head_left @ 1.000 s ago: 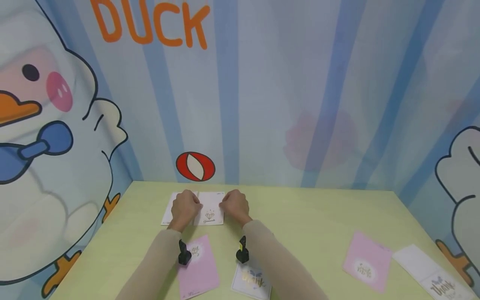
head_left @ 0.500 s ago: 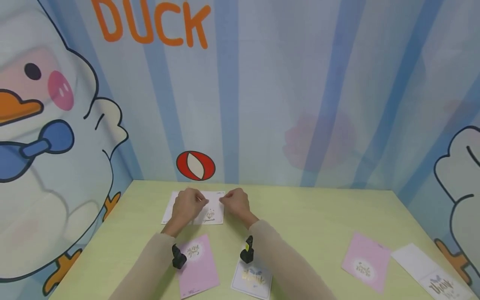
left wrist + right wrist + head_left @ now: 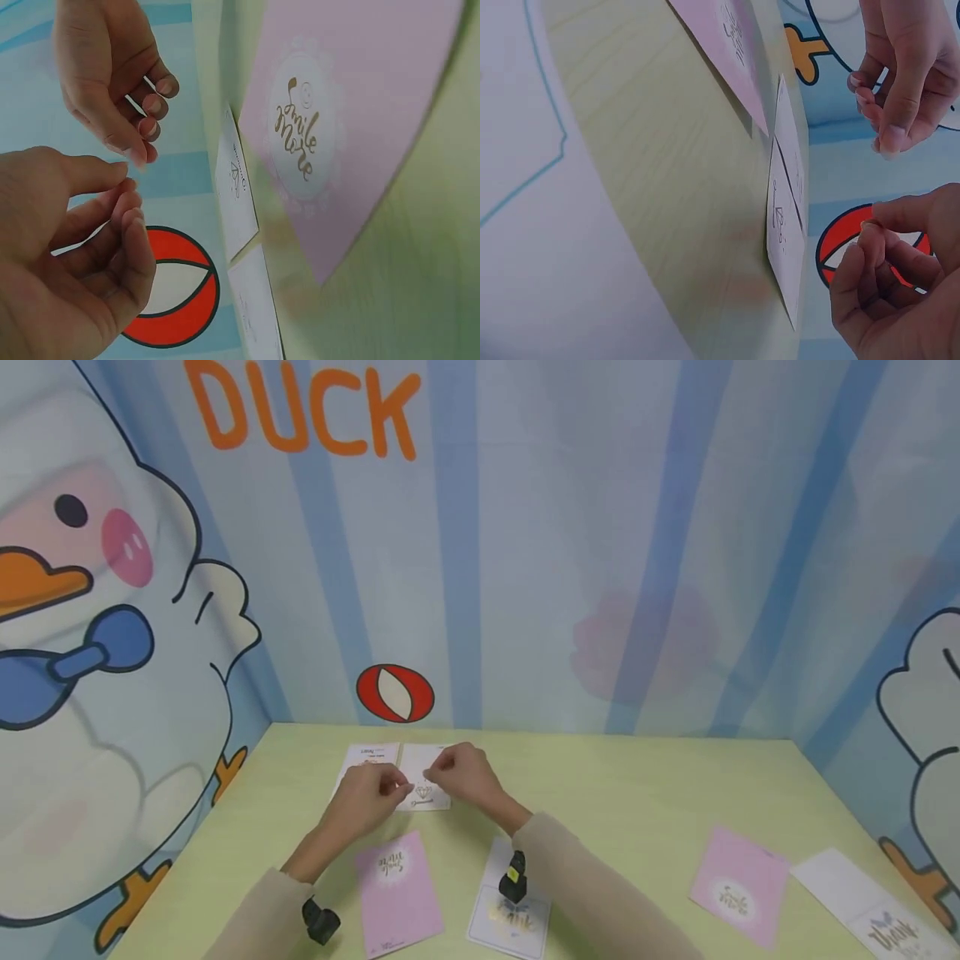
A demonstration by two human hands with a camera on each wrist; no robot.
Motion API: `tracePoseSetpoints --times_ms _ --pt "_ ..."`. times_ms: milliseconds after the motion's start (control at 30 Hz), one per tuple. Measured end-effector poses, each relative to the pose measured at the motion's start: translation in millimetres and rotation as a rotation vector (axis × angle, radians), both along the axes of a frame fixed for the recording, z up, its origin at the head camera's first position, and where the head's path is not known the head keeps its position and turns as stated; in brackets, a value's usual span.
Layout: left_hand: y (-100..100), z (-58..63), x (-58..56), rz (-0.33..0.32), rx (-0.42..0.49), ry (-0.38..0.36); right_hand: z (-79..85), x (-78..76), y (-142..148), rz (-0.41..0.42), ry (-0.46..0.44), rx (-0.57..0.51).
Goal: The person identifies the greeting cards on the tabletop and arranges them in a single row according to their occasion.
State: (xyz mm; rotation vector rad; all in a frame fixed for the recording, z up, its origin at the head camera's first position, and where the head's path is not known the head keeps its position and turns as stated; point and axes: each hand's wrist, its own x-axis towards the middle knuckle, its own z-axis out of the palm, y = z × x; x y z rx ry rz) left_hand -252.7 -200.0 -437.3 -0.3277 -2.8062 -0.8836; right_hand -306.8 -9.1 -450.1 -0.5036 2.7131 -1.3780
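Observation:
Two white cards lie side by side at the back of the table: a left card (image 3: 375, 754) with small print and a right card (image 3: 424, 794) with a gold diamond drawing. Over the left card hovers my left hand (image 3: 367, 795), its fingers loosely curled and the thumb near the index fingertip. My right hand (image 3: 467, 772) faces it above the diamond card, thumb against the index finger. Both wrist views show the two hands apart, with nothing visible between the fingertips. Closer in, a pink "Smile More" card (image 3: 402, 902) lies below the left hand.
A white card with gold lettering (image 3: 512, 918) is partly hidden by the right sleeve. Another pink card (image 3: 738, 887) and a white "thank" card (image 3: 862, 893) lie at the right. A striped duck backdrop (image 3: 540, 568) rises behind the table (image 3: 615, 827).
The left hand has drawn toward me, uncovering print on the left card. My right hand has shifted slightly left over the diamond card. The cards stay in place.

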Motion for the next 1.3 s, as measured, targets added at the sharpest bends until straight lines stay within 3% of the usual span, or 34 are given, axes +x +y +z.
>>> tracePoseSetpoints --times_ms 333,633,800,1000,1300 --pt "-14 -4.0 32.3 -0.018 -0.275 -0.030 2.4 21.9 -4 0.143 0.016 0.044" --pt "-24 -13.8 61.0 -0.060 -0.322 -0.091 -5.3 36.7 -13 0.358 0.062 0.161" --pt "-25 -21.7 68.1 -0.052 -0.359 -0.115 -13.8 43.5 -18 0.464 0.173 0.352" --pt "-21 -26.7 73.3 -0.068 -0.437 -0.100 -15.3 59.5 -24 0.530 0.300 0.577" --pt "-16 -28.3 79.2 -0.053 -0.460 -0.129 -10.5 73.0 -31 0.564 0.320 0.700"
